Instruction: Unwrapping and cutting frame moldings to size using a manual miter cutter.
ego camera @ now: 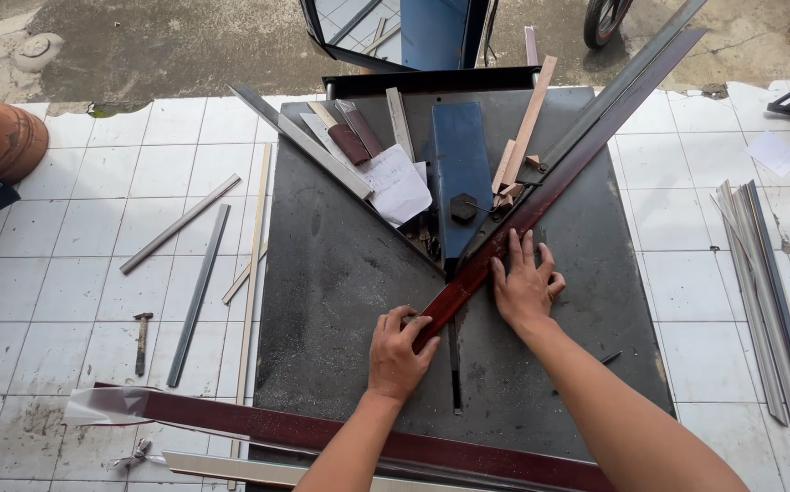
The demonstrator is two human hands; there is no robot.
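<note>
White tiled floor (pixel 85 282), dark cutter plate (pixel 340 301) laid on it. Reddish moulding strip (pixel 457 290) set against the right angled fence (pixel 595 118), presumably for alignment. Left hand (pixel 397 355): grip clamped on the strip's end. Right hand (pixel 524 284): fingers spread, pressing flat. Hammer (pixel 142 339) nearby.

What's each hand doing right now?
Left hand: closed around the end of the dark red moulding strip.
Right hand: open, pressed flat on the strip.

Open dark counter (pixel 340 301) lies left of my left hand (pixel 399 355). Ahead, the blue blade housing (pixel 457 173), angled fences and wood offcuts (pixel 524 123) block passage. A long red moulding (pixel 340 435) bars my near edge.
</note>
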